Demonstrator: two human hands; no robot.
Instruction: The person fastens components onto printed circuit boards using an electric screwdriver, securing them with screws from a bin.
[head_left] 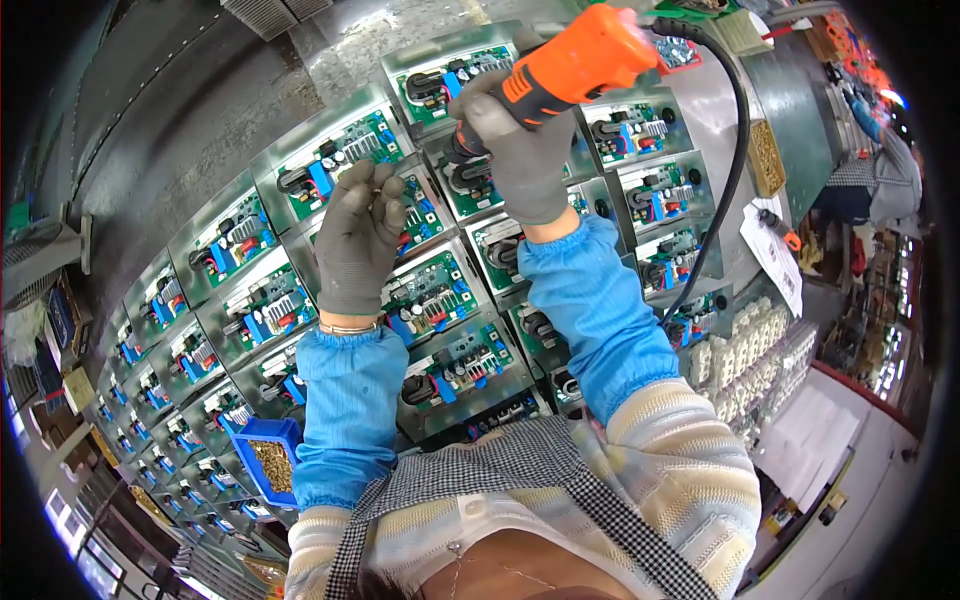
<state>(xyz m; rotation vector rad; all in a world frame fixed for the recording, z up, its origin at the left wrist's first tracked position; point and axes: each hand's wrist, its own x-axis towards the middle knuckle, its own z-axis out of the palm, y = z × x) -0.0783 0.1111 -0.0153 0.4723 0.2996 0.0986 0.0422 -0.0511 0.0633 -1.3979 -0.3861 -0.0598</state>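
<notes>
My right hand (525,160), in a grey glove, is wrapped round an orange and black electric screwdriver (580,68). The tool's nose points down and left over the metal housings; its tip is hard to make out. My left hand (360,235), gloved too, hovers beside it with fingers curled and tips together. Whatever they may hold is too small to name. Under both hands lie rows of open metal housings with green circuit boards (430,297), which carry blue and black parts and finned heat sinks.
A blue bin (268,428) of small brass-coloured screws stands by my left forearm. The screwdriver's black cord (742,130) loops down at the right. White connector-like parts (750,365), a paper sheet (775,260) and another screwdriver (780,228) lie right. A person (885,180) is at far right.
</notes>
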